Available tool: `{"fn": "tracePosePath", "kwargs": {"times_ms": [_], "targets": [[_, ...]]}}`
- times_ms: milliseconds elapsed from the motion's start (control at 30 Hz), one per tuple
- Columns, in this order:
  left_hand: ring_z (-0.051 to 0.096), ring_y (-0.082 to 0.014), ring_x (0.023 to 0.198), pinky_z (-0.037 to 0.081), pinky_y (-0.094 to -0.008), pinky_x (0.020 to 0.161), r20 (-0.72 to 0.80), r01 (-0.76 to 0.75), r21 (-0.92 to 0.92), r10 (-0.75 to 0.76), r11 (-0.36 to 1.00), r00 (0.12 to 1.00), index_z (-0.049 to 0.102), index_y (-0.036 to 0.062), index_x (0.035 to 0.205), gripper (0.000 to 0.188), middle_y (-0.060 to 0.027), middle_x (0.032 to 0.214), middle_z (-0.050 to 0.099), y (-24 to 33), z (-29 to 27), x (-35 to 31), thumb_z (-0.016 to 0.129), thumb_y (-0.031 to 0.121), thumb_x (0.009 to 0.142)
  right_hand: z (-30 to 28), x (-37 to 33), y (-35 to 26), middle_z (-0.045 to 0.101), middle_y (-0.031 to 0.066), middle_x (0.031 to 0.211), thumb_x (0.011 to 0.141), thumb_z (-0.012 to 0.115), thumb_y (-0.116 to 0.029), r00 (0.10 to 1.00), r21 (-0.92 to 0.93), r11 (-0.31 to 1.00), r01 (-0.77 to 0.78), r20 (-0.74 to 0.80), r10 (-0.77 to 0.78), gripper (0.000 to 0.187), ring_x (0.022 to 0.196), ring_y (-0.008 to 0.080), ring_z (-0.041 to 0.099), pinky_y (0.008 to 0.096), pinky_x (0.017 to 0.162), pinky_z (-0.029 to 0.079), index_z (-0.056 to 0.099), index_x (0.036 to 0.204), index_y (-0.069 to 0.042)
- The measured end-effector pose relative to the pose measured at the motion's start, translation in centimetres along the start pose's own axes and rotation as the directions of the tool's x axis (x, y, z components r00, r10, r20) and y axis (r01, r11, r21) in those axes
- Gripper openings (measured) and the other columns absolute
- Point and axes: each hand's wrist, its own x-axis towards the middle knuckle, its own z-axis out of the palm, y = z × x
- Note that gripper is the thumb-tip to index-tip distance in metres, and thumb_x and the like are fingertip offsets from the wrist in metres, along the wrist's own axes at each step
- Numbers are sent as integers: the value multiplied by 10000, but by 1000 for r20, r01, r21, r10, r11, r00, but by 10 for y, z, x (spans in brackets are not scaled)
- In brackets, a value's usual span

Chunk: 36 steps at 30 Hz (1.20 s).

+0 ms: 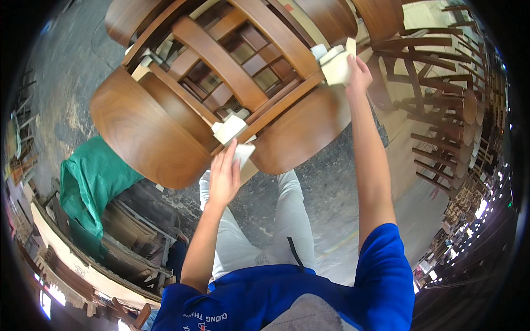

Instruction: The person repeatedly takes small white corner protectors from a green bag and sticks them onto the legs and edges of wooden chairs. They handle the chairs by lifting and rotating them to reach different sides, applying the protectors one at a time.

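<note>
Brown wooden chairs (221,60) are stacked in front of me, their seats and slatted frames overlapping. At the near corner of the stack, my left hand (223,176) pinches a small white foam-like pad (243,155) between thumb and fingers. Just above it, another white pad (230,129) covers a corner of the frame. Farther off to the right, my right hand (359,77) grips the edge of a cream foam-like sheet (336,68) bent against the frame's right corner. One rounded wooden seat (149,127) lies left of my left hand, and a second seat (301,135) lies between my hands.
A green sack (99,176) sits on the left beside a low wooden crate or rack (135,237). On the right, many upturned wooden stools or chairs (441,121) are stacked with legs pointing sideways. Dark, worn concrete floor (66,77) shows around the chairs.
</note>
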Motion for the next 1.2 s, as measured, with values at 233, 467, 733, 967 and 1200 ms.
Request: {"fn": "tracePosePath", "kwargs": {"times_ms": [233,467,733,967,1200], "targets": [[551,-360,1067,460,-462,994,142,36,362,-94,931,985,508,2,1506,622,-195,1139,583,-10,22,68,587,116,900,11,51,40,711,96,899,875,864,-247,960,-108,976,187,-189,-205,413,787,192,686,343,710,568,674,1124,22],[537,-385,1225,415,-455,1122,262,134,139,-167,981,951,475,27,1536,676,-209,1245,571,-23,23,72,604,113,878,-1,51,43,682,110,976,927,802,-391,969,-195,962,190,-120,-215,511,873,192,660,351,761,543,645,1190,18],[419,-438,1413,337,-464,1214,165,203,10,-202,979,965,337,85,1614,853,-272,1492,457,-26,15,60,626,120,812,-51,23,28,551,213,1454,1055,501,-597,990,-93,989,-112,75,119,728,1267,348,590,455,1037,487,431,1513,-36],[331,-512,1459,357,-564,1206,-178,-94,30,98,995,979,485,89,1516,759,-256,1569,361,-14,1,28,716,126,794,-70,-112,-5,676,83,1130,1066,634,-280,919,-345,852,394,134,-371,359,1019,173,634,326,882,523,624,1257,23],[668,-339,1138,535,-472,1003,-445,-251,-37,209,967,871,718,122,1223,492,-112,1236,677,-45,-86,-102,733,42,738,62,-380,-21,666,81,963,1002,667,-44,608,-83,773,629,673,-422,101,888,147,629,287,790,525,682,1079,20]]}}
